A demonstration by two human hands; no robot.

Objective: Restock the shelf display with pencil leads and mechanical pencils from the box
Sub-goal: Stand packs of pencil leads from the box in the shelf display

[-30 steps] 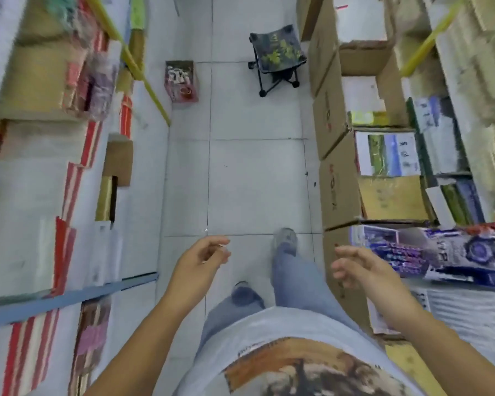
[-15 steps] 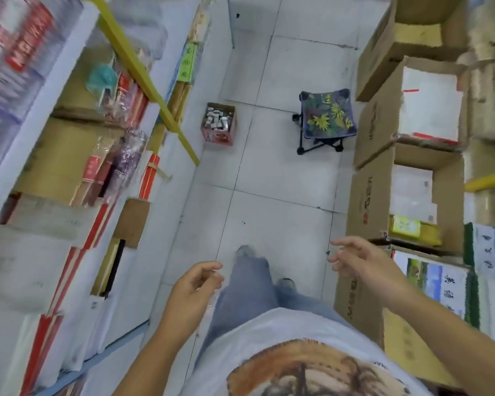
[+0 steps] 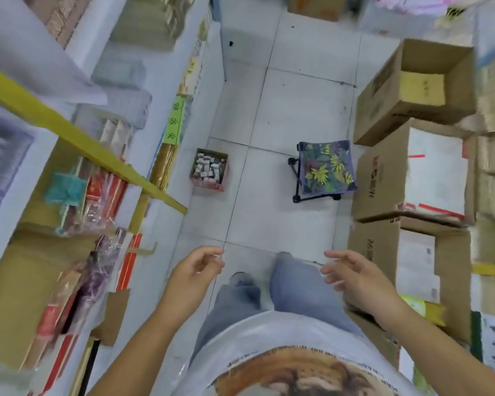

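A small red box [image 3: 210, 170] packed with several little white and dark packs sits on the tiled floor, against the foot of the left shelving [image 3: 103, 155]. My left hand [image 3: 195, 271] hangs in front of me with loosely curled fingers and holds nothing. My right hand [image 3: 352, 277] is out to the right with its fingers spread, also with nothing in it. Both hands are well short of the box, over my legs in blue jeans.
A folding stool [image 3: 325, 170] with a leaf-print seat stands right of the box. Open cardboard cartons [image 3: 412, 172] line the right side of the aisle. A yellow bar [image 3: 77, 138] juts diagonally from the left shelves. White floor tiles [image 3: 269, 212] lie between.
The view has advanced along the aisle: the red box and the stool are closer and lower in frame. Both hands stay held out with nothing in them.
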